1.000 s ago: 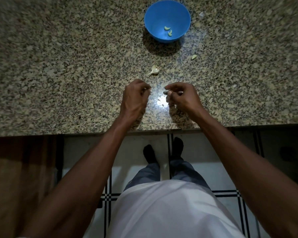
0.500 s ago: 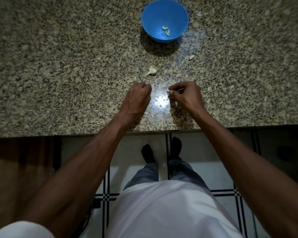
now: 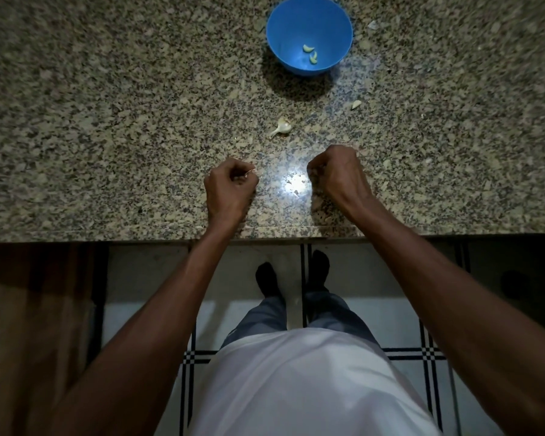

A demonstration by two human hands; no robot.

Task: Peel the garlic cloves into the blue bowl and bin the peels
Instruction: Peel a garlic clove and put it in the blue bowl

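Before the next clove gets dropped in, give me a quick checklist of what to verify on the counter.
1. Blue bowl upright and open on the counter: ok.
2. Peeled cloves lie inside the bowl, two visible: ok.
3. Left hand has something pale and thin at its fingers, likely peel: cannot tell what exactly.
4. Right hand is curled; whether it holds a clove: cannot tell.
5. Garlic remnant and a loose piece lie on the counter, not binned: not ok.
6. Bin for peels in view: not ok, none visible.
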